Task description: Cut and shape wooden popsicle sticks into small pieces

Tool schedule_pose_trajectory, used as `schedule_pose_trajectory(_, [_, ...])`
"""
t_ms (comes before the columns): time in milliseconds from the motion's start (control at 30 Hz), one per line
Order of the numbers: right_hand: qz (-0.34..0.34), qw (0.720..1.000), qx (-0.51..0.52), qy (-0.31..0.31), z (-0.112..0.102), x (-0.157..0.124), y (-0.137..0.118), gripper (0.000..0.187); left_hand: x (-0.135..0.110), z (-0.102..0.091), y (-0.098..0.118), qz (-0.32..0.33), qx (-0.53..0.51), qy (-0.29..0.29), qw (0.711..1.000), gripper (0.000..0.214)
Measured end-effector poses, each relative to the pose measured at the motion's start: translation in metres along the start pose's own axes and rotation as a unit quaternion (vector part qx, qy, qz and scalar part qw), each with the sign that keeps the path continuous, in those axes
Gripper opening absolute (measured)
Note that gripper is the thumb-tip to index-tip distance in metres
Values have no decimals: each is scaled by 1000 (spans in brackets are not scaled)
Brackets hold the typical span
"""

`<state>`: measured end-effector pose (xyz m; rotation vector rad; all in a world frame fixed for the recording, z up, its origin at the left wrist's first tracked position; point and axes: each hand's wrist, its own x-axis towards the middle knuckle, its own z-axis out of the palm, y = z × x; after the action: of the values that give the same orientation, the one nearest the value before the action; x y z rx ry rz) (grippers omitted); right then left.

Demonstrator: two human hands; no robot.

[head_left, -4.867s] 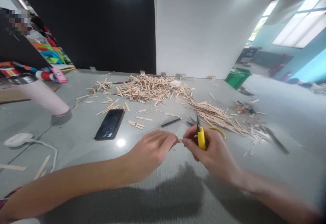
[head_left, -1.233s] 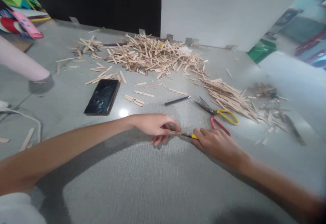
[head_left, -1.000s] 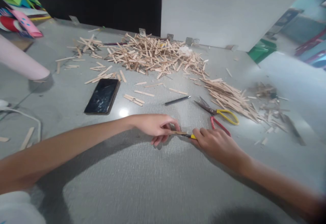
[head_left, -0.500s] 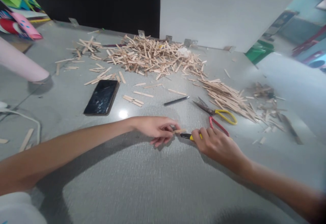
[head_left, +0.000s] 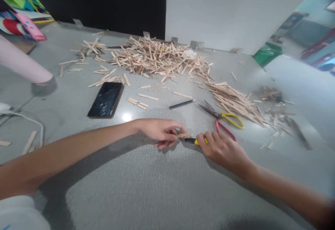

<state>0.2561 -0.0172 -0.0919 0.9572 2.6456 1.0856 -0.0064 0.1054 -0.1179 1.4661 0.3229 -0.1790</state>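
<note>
My left hand [head_left: 164, 132] is closed on a short piece of wooden craft stick [head_left: 185, 135], pinched between thumb and fingers just above the grey table. Wrapped in my right hand [head_left: 218, 148] is a yellow-handled tool with a black head [head_left: 190, 140]; my fingers hide most of it, so its exact kind is unclear. The black head points left, just below the stick's free end. Scissors [head_left: 216, 113] with one yellow and one red handle lie open beyond my right hand. A dark pen [head_left: 182, 104] rests beyond my left hand.
A large heap of craft sticks [head_left: 157, 57] spreads along the back, with a neater pile [head_left: 232, 99] to the right. At left are a phone [head_left: 106, 100], a pink cylinder [head_left: 24, 61] and a white cable [head_left: 32, 117]. Wood scraps [head_left: 278, 115] lie far right.
The whole view has shifted very slightly. Both hands keep nearly the same pose, with the stick and the tool still close together.
</note>
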Motion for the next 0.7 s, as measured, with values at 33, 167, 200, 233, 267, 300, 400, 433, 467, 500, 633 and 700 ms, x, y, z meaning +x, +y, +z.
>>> schedule_pose_trajectory(33, [1, 1000, 0, -3, 0, 0, 0, 20, 0, 0, 0, 0, 1, -1, 1000, 18])
schedule_pose_trajectory(167, [3, 1000, 5, -11, 1, 0, 2, 20, 0, 0, 1, 0, 5, -2, 1000, 18])
schedule_pose_trajectory(200, [5, 1000, 5, -11, 1, 0, 2, 19, 0, 1, 2, -1, 6, -2, 1000, 18])
schedule_pose_trajectory(233, [6, 1000, 6, -11, 1, 0, 2, 19, 0, 1, 3, -1, 7, -2, 1000, 18])
schedule_pose_trajectory(267, [6, 1000, 7, -11, 1, 0, 1, 20, -1, 1, 3, -1, 8, -2, 1000, 18])
schedule_pose_trajectory(300, [7, 1000, 8, -12, 1, 0, 1, 20, -1, 1, 4, -2, 9, -2, 1000, 18])
schedule_pose_trajectory(400, [10, 1000, 9, -13, -1, 0, 1, 22, -1, 1, 4, -3, 15, -2, 1000, 18])
schedule_pose_trajectory(433, [10, 1000, 10, -13, -2, 0, 1, 23, -2, 0, 4, -3, 18, -2, 1000, 19])
schedule_pose_trajectory(467, [11, 1000, 10, -14, -3, 0, 1, 24, -2, 0, 3, -4, 22, -4, 1000, 21])
schedule_pose_trajectory(500, [10, 1000, 8, -16, -3, 0, 2, 25, -2, 0, 3, -5, 25, -6, 1000, 25])
schedule_pose_trajectory(633, [5, 999, -12, -37, -6, 1, 6, 25, -3, 0, 5, -5, 50, -7, 999, 37])
schedule_pose_trajectory(700, [0, 999, -15, -43, -9, 3, 7, 25, -3, 2, 7, -1, 71, 1, 997, 31])
